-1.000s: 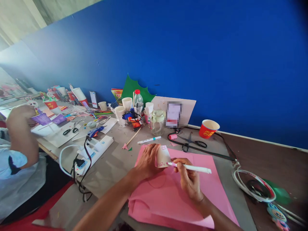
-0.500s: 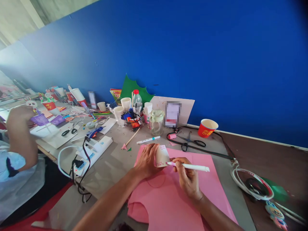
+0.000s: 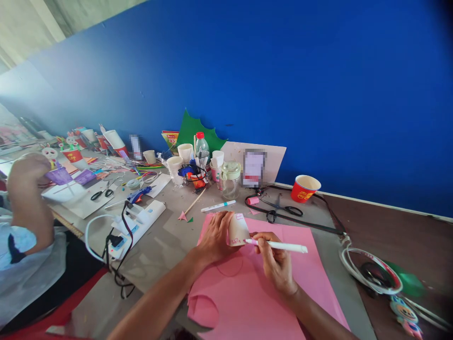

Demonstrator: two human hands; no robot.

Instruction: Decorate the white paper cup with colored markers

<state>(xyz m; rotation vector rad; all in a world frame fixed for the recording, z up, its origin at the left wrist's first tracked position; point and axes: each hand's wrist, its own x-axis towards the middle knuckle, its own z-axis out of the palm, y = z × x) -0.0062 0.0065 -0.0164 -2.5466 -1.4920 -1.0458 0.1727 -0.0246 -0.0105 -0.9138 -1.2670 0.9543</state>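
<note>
A white paper cup (image 3: 238,228) with pink markings near both ends lies tilted over pink paper (image 3: 255,297). My left hand (image 3: 216,236) is wrapped round its left side, closed on it. Between the thumb and fingers of my right hand (image 3: 278,262) is a white marker (image 3: 287,246) with a pink tip end, which touches or nearly touches the cup's lower right edge. The fingertips of my right hand are partly hidden behind the marker and cup. Just beyond the cup rests a second marker (image 3: 218,206), white with a blue-green band.
Scissors (image 3: 279,208) and a black strap lie behind the paper, near a red paper cup (image 3: 306,188). A glass jar (image 3: 230,180) stands at the back. Leftward are a power strip (image 3: 138,229), a glue gun (image 3: 139,194) and a co-worker's arm (image 3: 30,203).
My hands, the cup and the marker stay almost in place. The curled pink paper at the lower left has shifted slightly. At far left, the co-worker's hand has moved a little.
</note>
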